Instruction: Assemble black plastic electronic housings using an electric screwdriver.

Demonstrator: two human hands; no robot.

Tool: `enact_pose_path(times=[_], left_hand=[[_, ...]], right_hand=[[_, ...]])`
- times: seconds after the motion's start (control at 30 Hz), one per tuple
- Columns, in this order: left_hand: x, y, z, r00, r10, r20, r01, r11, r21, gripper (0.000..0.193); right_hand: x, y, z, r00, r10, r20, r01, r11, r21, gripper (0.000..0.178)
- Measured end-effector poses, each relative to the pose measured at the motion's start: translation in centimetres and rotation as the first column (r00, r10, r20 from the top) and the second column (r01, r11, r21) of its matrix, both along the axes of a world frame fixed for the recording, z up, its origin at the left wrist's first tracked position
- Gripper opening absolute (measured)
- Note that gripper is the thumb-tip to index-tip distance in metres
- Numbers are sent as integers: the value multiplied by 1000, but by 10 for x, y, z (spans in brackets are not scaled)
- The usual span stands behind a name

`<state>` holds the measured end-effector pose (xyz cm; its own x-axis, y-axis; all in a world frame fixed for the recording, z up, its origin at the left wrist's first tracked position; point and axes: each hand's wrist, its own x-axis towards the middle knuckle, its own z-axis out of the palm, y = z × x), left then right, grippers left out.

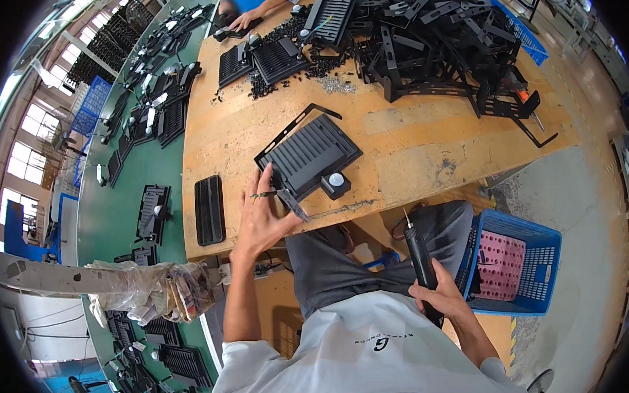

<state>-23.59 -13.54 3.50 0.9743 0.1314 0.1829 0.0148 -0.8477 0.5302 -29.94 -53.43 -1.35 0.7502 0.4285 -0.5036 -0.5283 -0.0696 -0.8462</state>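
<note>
A black finned floodlight housing [309, 157] lies at an angle near the table's front edge. A small black sensor block with a white dome [336, 180] sits at its near right corner. A slim black U-shaped bracket [296, 125] runs along the housing's far left side. My left hand [257, 217] grips the near left edge of the housing, fingers on its left side and thumb by a short dark plate [291, 204]. Over my lap, my right hand [440, 293] is wrapped round a black electric screwdriver [421, 255], its thin bit pointing up toward the table.
A long black tray [209, 210] lies left of my left hand. Black brackets [434, 41] are heaped at the far right, with loose screws [337, 84] and more housings [277, 60] beside them. Across the table a person's hand [246, 18] works. A blue basket [515, 264] stands by my right leg.
</note>
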Motion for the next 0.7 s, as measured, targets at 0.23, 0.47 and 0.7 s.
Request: enact_pose_path(times=[0.23, 0.47, 0.7], left_hand=[[47, -3, 6, 999, 36, -17, -39, 955, -293, 44], [145, 15, -10, 905, -411, 109, 407, 762, -504, 54], [203, 60, 33, 807, -563, -178, 410, 752, -516, 60]], right_hand=[[8, -4, 28, 984, 48, -170, -18, 985, 171, 70], [20, -3, 54, 985, 134, -110, -58, 854, 517, 92], [19, 17, 36, 984, 145, -102, -107, 945, 310, 83]])
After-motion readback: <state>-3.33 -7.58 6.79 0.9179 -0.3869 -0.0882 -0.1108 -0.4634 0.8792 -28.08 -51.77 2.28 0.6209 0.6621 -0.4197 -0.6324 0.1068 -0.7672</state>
